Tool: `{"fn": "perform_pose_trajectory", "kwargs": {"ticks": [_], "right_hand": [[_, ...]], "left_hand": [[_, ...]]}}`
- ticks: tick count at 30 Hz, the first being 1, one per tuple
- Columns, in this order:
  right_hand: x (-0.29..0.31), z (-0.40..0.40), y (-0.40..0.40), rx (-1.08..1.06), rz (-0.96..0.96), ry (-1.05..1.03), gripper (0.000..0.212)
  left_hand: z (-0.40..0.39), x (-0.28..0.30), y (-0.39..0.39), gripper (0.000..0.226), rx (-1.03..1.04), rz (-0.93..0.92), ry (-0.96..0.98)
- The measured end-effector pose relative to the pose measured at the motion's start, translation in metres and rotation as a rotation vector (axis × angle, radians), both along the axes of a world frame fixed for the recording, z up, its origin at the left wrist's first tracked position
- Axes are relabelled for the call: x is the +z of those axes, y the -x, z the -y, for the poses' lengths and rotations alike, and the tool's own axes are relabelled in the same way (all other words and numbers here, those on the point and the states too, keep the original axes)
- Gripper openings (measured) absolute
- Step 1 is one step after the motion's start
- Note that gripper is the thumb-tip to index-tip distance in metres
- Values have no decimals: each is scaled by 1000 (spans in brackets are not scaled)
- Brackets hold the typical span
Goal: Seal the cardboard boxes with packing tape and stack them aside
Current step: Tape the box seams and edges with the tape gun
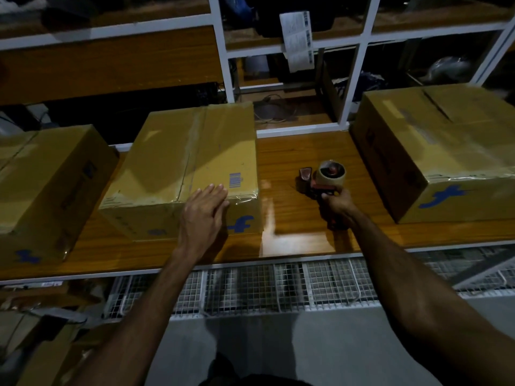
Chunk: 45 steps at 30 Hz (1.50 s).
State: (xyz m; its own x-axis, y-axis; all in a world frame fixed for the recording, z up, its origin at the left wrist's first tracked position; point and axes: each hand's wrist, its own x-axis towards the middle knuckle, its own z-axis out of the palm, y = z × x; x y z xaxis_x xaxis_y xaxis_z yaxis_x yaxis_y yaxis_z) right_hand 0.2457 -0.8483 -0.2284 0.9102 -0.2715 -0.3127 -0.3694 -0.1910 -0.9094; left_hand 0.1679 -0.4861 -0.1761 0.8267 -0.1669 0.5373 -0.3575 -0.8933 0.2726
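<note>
Head view: the middle box (184, 165) is touched at its near edge by the flat, released left hand (204, 211); the tape dispenser (326, 181) is clasped in the right hand's (337, 203) grip on the tabletop (292, 151).

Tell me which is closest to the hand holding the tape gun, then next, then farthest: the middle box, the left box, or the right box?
From the right hand:
1. Middle box, to its left.
2. Right box, to its right; close to the middle box's distance, hard to call.
3. Left box, far left, clearly farthest.
</note>
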Motion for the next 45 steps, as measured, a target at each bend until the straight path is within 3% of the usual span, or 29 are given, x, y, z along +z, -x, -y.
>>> {"fn": "perform_pose_trajectory", "kwargs": {"ticks": [3,6,7,9,11,12,15,17,19,21,24,31,35,40,45], "right_hand": [[-4,-5,-8,1,13,-78,34],[-9,-10,-15,-17,11,-26,35],[-9,-12,-14,-29,-3,51,34],[-9,-21,-5,-53,-44,447,34],[-4,-41,11,-72,60,782,42],[-2,-57,21,-20,170,779,52],[9,-114,65,357,369,420,85],[3,-143,85,470,447,317,94],[-4,-163,91,382,490,243,86],[-7,-177,92,188,547,213,63],[-15,-186,94,-39,633,316,33],[-22,-194,98,-182,670,586,10],[-19,-206,100,-154,667,518,2],[-9,-222,101,-1,694,372,17],[3,-205,106,207,555,199,20]], "left_hand": [[0,0,-1,36,2,-7,-23],[2,3,-1,35,-1,-24,-52],[3,5,-1,34,-2,-30,-60],[4,8,-2,34,-5,-38,-75],[6,10,-2,32,-15,-35,-87],[7,10,-2,32,-15,-32,-89],[8,11,-1,31,-13,-33,-87],[7,12,0,32,-26,-36,-87],[6,13,1,32,-43,-38,-89],[6,13,2,32,-55,-36,-89],[4,9,1,33,-62,-35,-76],[3,1,-1,36,-74,-21,-39],[1,-2,-2,35,-87,15,-34],[-2,-11,-3,39,-108,107,-52],[-2,-24,-5,43,-112,179,-31]]}}
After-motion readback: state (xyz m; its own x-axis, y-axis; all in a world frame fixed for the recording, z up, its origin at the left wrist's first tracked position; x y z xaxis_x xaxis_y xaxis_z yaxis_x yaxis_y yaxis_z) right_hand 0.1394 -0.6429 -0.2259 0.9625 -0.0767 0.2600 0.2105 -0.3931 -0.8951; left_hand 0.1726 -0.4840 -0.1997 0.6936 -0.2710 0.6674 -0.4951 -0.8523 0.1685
